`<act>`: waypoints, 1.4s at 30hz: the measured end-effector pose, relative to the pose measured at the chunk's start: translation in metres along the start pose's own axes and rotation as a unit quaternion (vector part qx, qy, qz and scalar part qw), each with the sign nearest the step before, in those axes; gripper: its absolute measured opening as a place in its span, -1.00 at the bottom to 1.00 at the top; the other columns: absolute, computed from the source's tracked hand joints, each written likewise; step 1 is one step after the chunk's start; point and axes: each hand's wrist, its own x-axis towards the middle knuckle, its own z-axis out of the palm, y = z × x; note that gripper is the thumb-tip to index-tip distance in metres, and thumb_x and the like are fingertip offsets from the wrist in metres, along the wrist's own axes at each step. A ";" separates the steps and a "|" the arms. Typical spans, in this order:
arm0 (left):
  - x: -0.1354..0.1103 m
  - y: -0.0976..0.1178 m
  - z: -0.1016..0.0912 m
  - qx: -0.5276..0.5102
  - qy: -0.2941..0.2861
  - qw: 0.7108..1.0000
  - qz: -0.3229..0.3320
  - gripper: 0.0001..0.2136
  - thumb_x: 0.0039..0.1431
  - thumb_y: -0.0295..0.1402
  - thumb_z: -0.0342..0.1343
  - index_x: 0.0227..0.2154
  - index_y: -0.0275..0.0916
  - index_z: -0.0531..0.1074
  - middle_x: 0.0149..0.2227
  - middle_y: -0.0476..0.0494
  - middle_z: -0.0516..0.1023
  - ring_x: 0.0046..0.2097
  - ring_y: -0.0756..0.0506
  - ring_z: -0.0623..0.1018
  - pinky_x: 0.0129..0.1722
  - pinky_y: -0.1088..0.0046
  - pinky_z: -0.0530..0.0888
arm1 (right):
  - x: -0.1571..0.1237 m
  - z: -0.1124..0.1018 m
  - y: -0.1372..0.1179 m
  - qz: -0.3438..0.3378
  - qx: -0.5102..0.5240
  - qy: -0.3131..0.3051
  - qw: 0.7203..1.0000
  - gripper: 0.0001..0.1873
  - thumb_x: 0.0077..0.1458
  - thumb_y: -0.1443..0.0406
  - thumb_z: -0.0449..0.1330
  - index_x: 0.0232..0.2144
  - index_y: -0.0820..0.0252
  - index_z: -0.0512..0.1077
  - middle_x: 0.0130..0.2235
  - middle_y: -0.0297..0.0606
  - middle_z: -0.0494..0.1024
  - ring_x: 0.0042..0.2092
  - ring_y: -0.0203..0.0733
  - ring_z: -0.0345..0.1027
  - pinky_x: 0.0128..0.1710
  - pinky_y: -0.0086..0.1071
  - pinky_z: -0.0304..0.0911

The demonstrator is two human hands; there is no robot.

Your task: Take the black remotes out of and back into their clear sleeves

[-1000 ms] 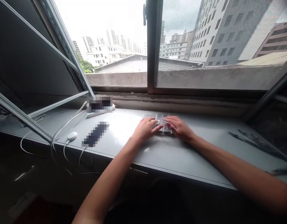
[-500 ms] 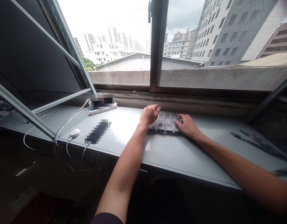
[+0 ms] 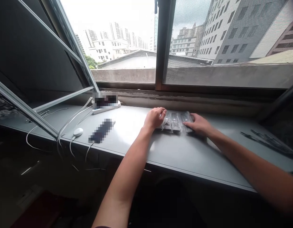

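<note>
Several dark, flat items in clear plastic bags (image 3: 171, 123) lie side by side in a row on the grey desk near the window wall. My left hand (image 3: 155, 117) is closed at the left end of the row, fingers curled over the bagged item there and mostly hiding it. At the other end, my right hand (image 3: 200, 124) grips the rightmost bagged item (image 3: 186, 119), thumb in front and fingers behind. A small gap parts this item from the others. What exactly the bags contain I cannot make out.
The grey desk (image 3: 134, 139) runs below the window. To the left are a blurred-out phone-like object (image 3: 101, 131), a white oval device (image 3: 78, 132) with a cable, and a white power strip (image 3: 106, 109). Metal framing (image 3: 58, 101) leans at left; dark thin rods (image 3: 260, 139) lie at right.
My right hand has moved slightly right, drawing the end bagged item away from the row. My left hand stays at the left end. The whole view has shifted a little.
</note>
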 end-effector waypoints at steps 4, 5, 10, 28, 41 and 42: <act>-0.001 0.002 -0.001 -0.015 0.003 1.000 0.001 -0.74 0.58 -0.28 0.00 -0.03 -0.17 0.61 -0.05 -0.16 0.73 -0.01 -0.17 0.67 0.05 0.30 0.55 | -0.009 -0.008 0.000 0.001 0.089 0.043 0.995 -0.35 0.02 0.05 0.48 0.11 0.22 0.59 -0.14 -0.05 0.75 -0.24 0.08 0.65 -0.25 -0.17 0.52; -0.001 0.003 -0.001 -0.020 0.004 1.000 0.002 -0.74 0.57 -0.28 0.00 -0.03 -0.17 0.61 -0.05 -0.15 0.73 -0.02 -0.17 0.67 0.05 0.29 0.55 | -0.011 -0.008 -0.001 -0.010 0.114 0.050 0.992 -0.47 0.07 0.04 0.44 0.03 0.19 0.62 -0.17 -0.09 0.75 -0.26 0.05 0.64 -0.27 -0.20 0.51; 0.000 0.003 0.000 -0.041 0.006 0.999 0.007 -0.74 0.57 -0.28 0.01 -0.01 -0.18 0.62 -0.03 -0.16 0.74 -0.01 -0.17 0.68 0.06 0.29 0.56 | -0.023 -0.004 -0.012 0.003 0.255 0.081 0.964 -0.55 0.18 -0.04 0.37 -0.02 0.10 0.57 -0.22 -0.17 0.70 -0.39 -0.02 0.58 -0.42 -0.20 0.50; -0.002 0.017 -0.001 -0.099 0.004 0.995 0.004 -0.48 0.60 -0.04 -0.06 0.37 -0.30 0.38 0.06 -0.27 0.70 0.13 -0.23 0.65 0.21 0.19 0.53 | -0.054 -0.001 -0.040 -0.149 0.127 0.094 0.976 -0.48 0.37 -0.11 0.17 0.09 0.09 0.56 -0.31 -0.19 0.69 -0.32 0.05 0.59 -0.21 -0.15 0.50; -0.001 0.022 0.004 -0.010 0.000 0.999 0.039 -0.61 0.60 -0.17 -0.03 0.26 -0.26 0.46 0.03 -0.24 0.70 0.09 -0.21 0.63 0.17 0.22 0.52 | -0.006 0.004 0.005 -0.083 -0.036 0.052 0.995 -0.28 0.37 0.14 0.08 0.48 0.24 0.29 0.33 0.11 0.53 0.27 0.35 0.47 0.26 0.09 0.37; -0.002 0.023 0.004 -0.003 -0.005 0.999 0.040 -0.61 0.60 -0.17 -0.03 0.26 -0.25 0.47 0.03 -0.24 0.70 0.09 -0.21 0.63 0.17 0.22 0.52 | -0.006 0.005 0.007 -0.084 -0.041 0.051 0.994 -0.26 0.37 0.16 0.05 0.51 0.26 0.24 0.36 0.15 0.48 0.29 0.37 0.44 0.28 0.11 0.35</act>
